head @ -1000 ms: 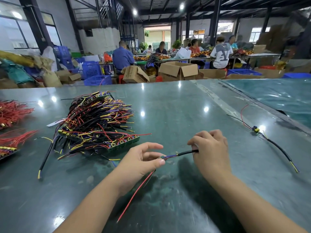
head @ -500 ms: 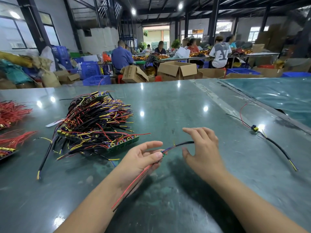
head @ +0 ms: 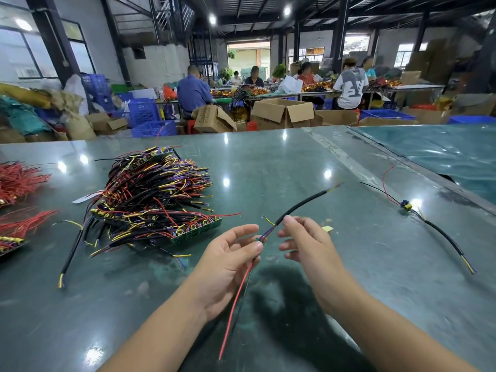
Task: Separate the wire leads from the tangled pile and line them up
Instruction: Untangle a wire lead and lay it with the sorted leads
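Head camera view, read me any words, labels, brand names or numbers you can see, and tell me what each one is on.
Nothing can be read for certain.
Cardboard box behind the table: dark print on its side, too small and blurred to read.
White T-shirt of a seated person: large grey graphic on the back, perhaps letters, unclear.
White tag beside the tangled pile: no legible text.

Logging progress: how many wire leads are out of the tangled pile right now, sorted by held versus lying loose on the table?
Held wire lead, pinched in the left hand, right hand at its black sleeve: 1
Loose leads on the table, right and left of the tangled pile: 2
Total: 3
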Demonstrator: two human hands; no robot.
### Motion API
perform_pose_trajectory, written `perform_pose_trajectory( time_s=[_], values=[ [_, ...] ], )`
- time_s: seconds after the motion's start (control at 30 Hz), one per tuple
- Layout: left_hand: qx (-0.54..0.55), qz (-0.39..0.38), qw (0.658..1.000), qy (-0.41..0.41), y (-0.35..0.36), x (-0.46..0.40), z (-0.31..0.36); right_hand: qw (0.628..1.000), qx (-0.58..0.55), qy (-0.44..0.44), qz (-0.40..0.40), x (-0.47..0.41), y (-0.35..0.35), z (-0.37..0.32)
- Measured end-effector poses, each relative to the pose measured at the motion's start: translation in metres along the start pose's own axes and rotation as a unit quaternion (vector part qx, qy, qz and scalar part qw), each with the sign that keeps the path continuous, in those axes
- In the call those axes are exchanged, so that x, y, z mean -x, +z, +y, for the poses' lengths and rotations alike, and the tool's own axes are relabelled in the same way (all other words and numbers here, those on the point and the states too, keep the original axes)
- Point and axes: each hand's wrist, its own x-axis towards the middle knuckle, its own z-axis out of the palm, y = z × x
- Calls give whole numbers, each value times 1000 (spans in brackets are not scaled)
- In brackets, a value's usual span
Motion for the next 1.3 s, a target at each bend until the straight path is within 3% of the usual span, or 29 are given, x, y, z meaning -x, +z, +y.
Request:
perform_pose_trajectory(
  time_s=[0.17,0.5,0.83,1.0,1.3],
  values=[
    [-58,-8,998,0,0,0,-4,997,-74,-32,-9,0,0,0],
    [-200,17,978,49,10,4,-3,996,-30,-44,-76,10,6,-2],
    [-180,51,982,28,10,2,3,993,-86,-2,-75,10,4,-3],
    [-111,17,994,4,7,6,4,984,-158,45,-68,7,2,-3],
    [-49,-34,998,15,0,3,3,919,-324,200,-103,6,-1,-7]
  ],
)
